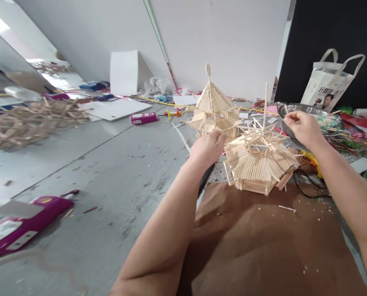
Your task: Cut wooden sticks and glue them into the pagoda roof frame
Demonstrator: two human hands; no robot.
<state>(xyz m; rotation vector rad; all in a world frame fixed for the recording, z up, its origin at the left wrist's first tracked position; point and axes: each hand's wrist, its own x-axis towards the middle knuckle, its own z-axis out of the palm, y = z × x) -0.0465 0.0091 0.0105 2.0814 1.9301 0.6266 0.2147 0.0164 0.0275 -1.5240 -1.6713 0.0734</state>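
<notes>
A wooden-stick pavilion model (260,164) with a sloping roof and an upright stick at its top stands on brown paper (263,242). My left hand (208,149) is closed at the left edge of its roof; what its fingers hold is hidden. To the right of the model, my right hand (305,127) is raised beside a metal bowl (311,109), thumb and fingers pinching a thin wooden stick (286,109). Behind stands a second stick pavilion (214,98) with a pointed roof, partly covered by my left hand and the front model.
A magenta device (44,209) lies at the front left, a similar one (144,118) further back. Blurred stick work (32,119) lies at far left. A white bag (328,84) leans at back right. A black cable (309,191) and coloured scraps lie at right.
</notes>
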